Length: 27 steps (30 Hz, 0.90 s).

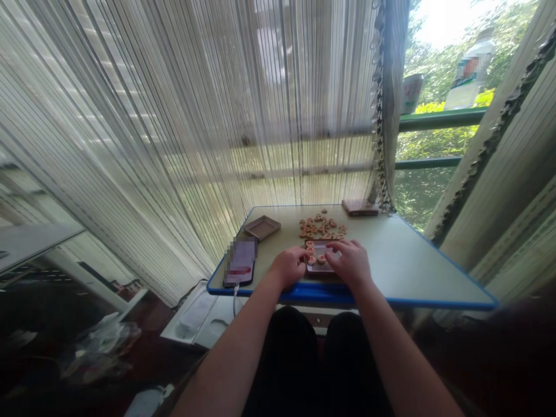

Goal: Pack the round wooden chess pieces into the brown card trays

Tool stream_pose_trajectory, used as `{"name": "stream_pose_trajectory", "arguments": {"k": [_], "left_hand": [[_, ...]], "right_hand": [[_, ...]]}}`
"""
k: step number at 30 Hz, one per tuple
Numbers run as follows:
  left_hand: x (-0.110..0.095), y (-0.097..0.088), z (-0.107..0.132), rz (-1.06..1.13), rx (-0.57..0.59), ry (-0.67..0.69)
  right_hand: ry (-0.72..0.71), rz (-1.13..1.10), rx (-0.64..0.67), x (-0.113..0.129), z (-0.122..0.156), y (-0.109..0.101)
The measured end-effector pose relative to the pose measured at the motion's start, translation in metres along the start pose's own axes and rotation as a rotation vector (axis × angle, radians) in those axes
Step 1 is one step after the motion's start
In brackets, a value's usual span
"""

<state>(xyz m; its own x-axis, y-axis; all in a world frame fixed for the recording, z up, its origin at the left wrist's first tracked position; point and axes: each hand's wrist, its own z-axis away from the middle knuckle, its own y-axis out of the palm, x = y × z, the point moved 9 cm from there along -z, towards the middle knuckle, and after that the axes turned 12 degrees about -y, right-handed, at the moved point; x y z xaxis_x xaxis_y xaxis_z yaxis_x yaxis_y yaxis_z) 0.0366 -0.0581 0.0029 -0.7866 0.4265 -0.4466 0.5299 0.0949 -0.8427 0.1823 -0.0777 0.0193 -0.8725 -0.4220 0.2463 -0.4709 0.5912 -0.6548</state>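
A small brown box (320,274) with a pale inside lies near the front edge of the table. Several round wooden game pieces with red marks, which look like Chinese chess pieces (310,249), line its left side, and one more piece (321,259) lies nearer its middle. My left hand (290,267) has its fingers curled against the box's left edge. Over the right part of the box is my right hand (354,263), thumb and forefinger bent with a gap between them, close to the middle piece. Its other fingers are partly hidden.
Behind the box lies a loose heap of more pieces (320,225). An open brown box part (262,227) and a phone (241,260) with a cable are on the left. A closed brown case (360,208) sits at the back right, near the curtain (278,116). The table (412,260) has a blue rim.
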Motion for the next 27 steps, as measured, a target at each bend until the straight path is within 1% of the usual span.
{"name": "stream_pose_trajectory", "arguments": {"k": [6,11,16,21,24,27], "left_hand": [[0.0,-0.002,0.0,0.028,-0.017,-0.01],[0.004,-0.005,-0.001,0.084,-0.034,-0.027],[0.008,-0.007,-0.002,0.1,-0.04,-0.048],[0.005,-0.01,-0.001,0.118,-0.07,-0.014],[0.002,-0.01,0.0,0.128,-0.07,0.016],[0.001,-0.009,0.001,0.145,-0.054,0.02]], "right_hand": [[0.013,0.033,0.141,-0.003,0.003,0.013],[0.001,-0.003,0.188,-0.004,0.004,0.019],[-0.012,-0.03,0.171,-0.004,0.005,0.019],[-0.006,-0.032,0.149,-0.003,0.004,0.015],[-0.016,-0.005,0.108,0.001,0.003,0.009],[-0.062,0.037,0.066,0.01,0.002,0.005]]}}
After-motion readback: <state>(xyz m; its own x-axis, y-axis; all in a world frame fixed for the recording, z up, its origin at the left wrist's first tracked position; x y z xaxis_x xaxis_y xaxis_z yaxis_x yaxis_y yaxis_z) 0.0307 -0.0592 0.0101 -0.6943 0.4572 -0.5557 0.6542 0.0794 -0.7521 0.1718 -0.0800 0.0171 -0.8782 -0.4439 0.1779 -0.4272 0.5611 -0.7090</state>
